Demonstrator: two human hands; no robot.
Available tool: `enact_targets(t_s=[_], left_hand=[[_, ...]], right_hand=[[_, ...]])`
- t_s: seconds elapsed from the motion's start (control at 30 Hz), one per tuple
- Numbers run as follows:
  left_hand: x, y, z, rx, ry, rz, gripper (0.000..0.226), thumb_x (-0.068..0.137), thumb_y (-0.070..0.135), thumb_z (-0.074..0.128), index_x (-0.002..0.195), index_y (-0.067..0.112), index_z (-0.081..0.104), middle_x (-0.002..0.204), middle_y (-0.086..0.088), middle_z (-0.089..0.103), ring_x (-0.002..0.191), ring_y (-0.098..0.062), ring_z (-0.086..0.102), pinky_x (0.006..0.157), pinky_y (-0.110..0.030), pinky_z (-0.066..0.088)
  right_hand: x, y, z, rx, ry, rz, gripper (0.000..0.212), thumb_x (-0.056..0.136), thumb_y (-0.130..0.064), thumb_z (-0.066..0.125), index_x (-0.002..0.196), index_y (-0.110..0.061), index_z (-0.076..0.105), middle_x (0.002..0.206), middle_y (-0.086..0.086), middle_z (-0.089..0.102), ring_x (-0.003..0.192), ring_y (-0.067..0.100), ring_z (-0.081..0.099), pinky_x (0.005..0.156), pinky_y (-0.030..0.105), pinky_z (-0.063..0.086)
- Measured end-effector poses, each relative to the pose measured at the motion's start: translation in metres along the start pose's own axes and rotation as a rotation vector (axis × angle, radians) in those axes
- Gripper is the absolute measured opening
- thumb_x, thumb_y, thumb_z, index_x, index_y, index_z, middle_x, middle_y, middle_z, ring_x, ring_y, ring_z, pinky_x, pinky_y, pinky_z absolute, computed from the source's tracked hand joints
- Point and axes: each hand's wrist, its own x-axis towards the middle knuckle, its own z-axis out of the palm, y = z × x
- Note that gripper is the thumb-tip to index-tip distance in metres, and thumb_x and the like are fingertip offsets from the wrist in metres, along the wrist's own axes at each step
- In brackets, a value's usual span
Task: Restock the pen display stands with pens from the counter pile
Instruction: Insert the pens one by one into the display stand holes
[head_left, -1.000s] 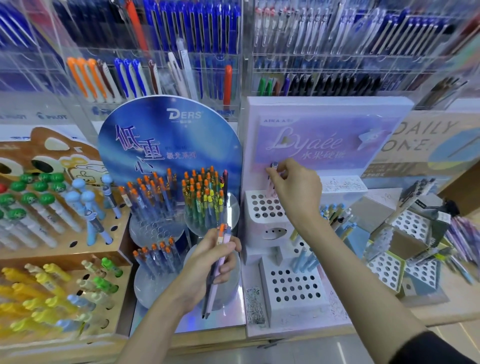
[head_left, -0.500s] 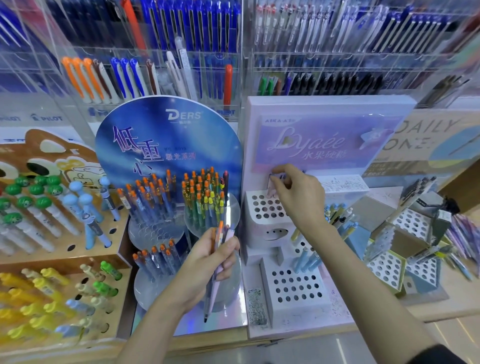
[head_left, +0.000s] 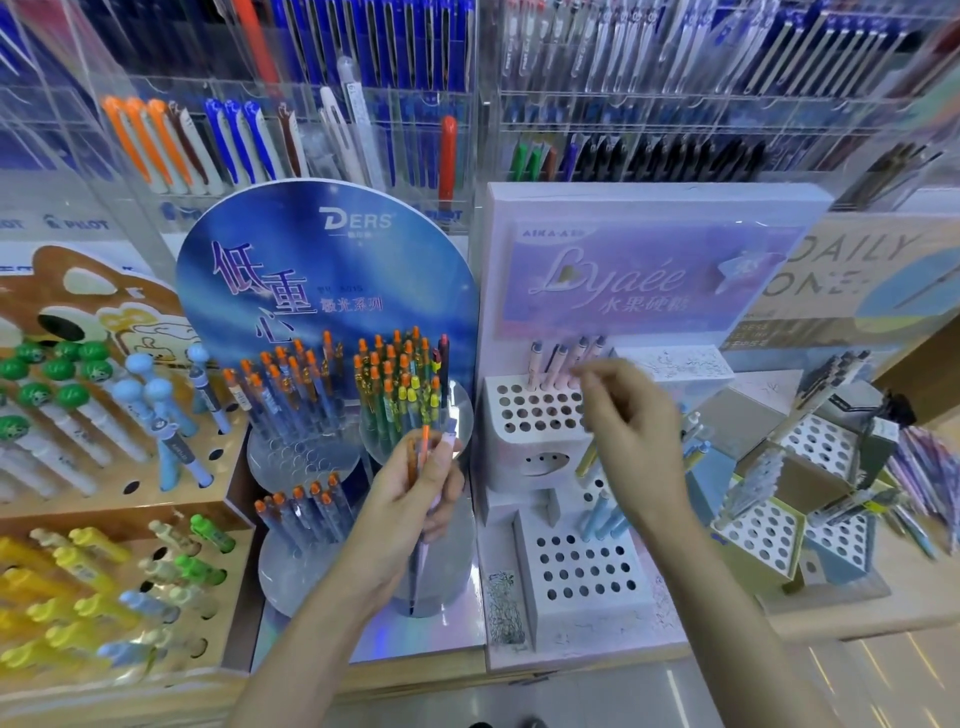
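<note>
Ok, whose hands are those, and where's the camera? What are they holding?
There is no machine here: they are a person's two bare hands, and the one camera sits on that person's head, looking down at a shop counter. The left hand grips a few pens, orange-topped and pink. The right hand, blurred, seems to hold nothing; it hovers by the pink pens standing in the white holed stand. Beside it is a blue stand full of orange-topped pens.
</note>
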Motion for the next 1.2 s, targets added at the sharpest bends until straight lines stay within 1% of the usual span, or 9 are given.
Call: enact_targets(t_s=[0.13, 0.27, 0.4, 0.57, 0.73, 0.83, 0.97, 1.1, 1.2], left_hand=[[0.004, -0.005, 0.000, -0.068, 0.018, -0.143, 0.005, 0.095, 0.012, 0.038, 0.096, 0.008, 0.041, 0.057, -0.001, 0.050, 0.035, -0.009, 0.023, 0.036, -0.017, 0.024], [-0.002, -0.004, 0.002, -0.102, 0.026, -0.107, 0.022, 0.079, 0.003, 0.037, 0.100, 0.007, 0.044, 0.062, -0.009, 0.054, 0.037, -0.011, 0.028, 0.038, -0.019, 0.026], [-0.006, -0.005, 0.001, -0.107, 0.023, -0.104, 0.023, 0.085, -0.004, 0.033, 0.103, 0.006, 0.045, 0.062, -0.007, 0.056, 0.042, -0.011, 0.034, 0.039, -0.022, 0.028], [-0.012, -0.007, -0.003, -0.121, -0.002, -0.141, 0.030, 0.076, 0.013, 0.050, 0.106, 0.008, 0.047, 0.070, -0.011, 0.058, 0.045, -0.011, 0.039, 0.038, -0.021, 0.030], [-0.016, -0.013, -0.007, -0.037, 0.005, -0.076, 0.041, 0.083, 0.041, 0.062, 0.107, 0.011, 0.048, 0.078, -0.002, 0.069, 0.059, -0.015, 0.060, 0.054, -0.023, 0.049], [-0.013, -0.017, -0.008, -0.023, 0.024, -0.071, 0.040, 0.085, 0.036, 0.054, 0.113, 0.008, 0.045, 0.094, -0.003, 0.074, 0.086, -0.020, 0.071, 0.072, -0.025, 0.056], [-0.008, -0.022, -0.008, 0.045, 0.063, -0.061, 0.039, 0.085, 0.039, 0.052, 0.110, 0.011, 0.046, 0.107, 0.001, 0.073, 0.104, -0.016, 0.067, 0.091, -0.038, 0.051], [-0.004, -0.021, -0.004, 0.030, 0.148, 0.013, 0.033, 0.080, 0.033, 0.055, 0.103, 0.010, 0.053, 0.097, 0.008, 0.073, 0.093, -0.014, 0.069, 0.081, -0.034, 0.053], [-0.004, -0.017, 0.000, 0.093, 0.132, 0.051, 0.035, 0.083, 0.037, 0.051, 0.104, 0.010, 0.057, 0.088, 0.009, 0.070, 0.079, -0.014, 0.067, 0.068, -0.024, 0.053]], right_hand=[[-0.028, 0.004, 0.018, 0.072, -0.252, 0.165, 0.016, 0.092, -0.012, 0.059, 0.087, -0.025, 0.068, 0.065, -0.001, 0.054, 0.063, 0.012, 0.048, 0.060, 0.025, 0.039], [-0.032, -0.001, 0.031, 0.255, -0.396, 0.275, 0.006, 0.085, -0.018, 0.069, 0.088, -0.023, 0.071, 0.068, -0.012, 0.054, 0.064, 0.005, 0.046, 0.060, 0.012, 0.038], [-0.034, -0.009, 0.044, 0.273, -0.458, 0.308, 0.008, 0.081, -0.020, 0.074, 0.087, -0.019, 0.069, 0.073, 0.015, 0.061, 0.072, 0.014, 0.050, 0.069, 0.023, 0.043], [-0.036, -0.013, 0.050, 0.331, -0.518, 0.320, 0.009, 0.085, -0.012, 0.070, 0.084, -0.004, 0.067, 0.053, 0.002, 0.058, 0.050, 0.005, 0.050, 0.053, 0.009, 0.036], [-0.039, -0.015, 0.048, 0.365, -0.512, 0.300, 0.013, 0.092, -0.007, 0.059, 0.082, -0.002, 0.067, 0.056, 0.004, 0.054, 0.054, 0.013, 0.049, 0.059, 0.019, 0.043], [-0.039, -0.017, 0.044, 0.319, -0.447, 0.283, 0.015, 0.095, -0.004, 0.053, 0.086, -0.004, 0.065, 0.062, -0.004, 0.059, 0.058, 0.010, 0.056, 0.061, 0.021, 0.047], [-0.021, -0.024, 0.026, 0.189, -0.125, 0.161, 0.013, 0.093, -0.008, 0.057, 0.092, -0.015, 0.068, 0.077, -0.004, 0.067, 0.071, 0.004, 0.061, 0.069, 0.016, 0.049], [0.005, -0.032, 0.007, 0.086, 0.133, -0.024, 0.020, 0.093, -0.013, 0.059, 0.088, -0.032, 0.062, 0.085, 0.002, 0.067, 0.081, 0.012, 0.061, 0.076, 0.026, 0.049], [0.022, -0.032, 0.006, -0.022, 0.200, -0.159, 0.017, 0.093, -0.008, 0.057, 0.103, -0.020, 0.064, 0.095, 0.004, 0.067, 0.086, 0.007, 0.062, 0.081, 0.018, 0.049]])
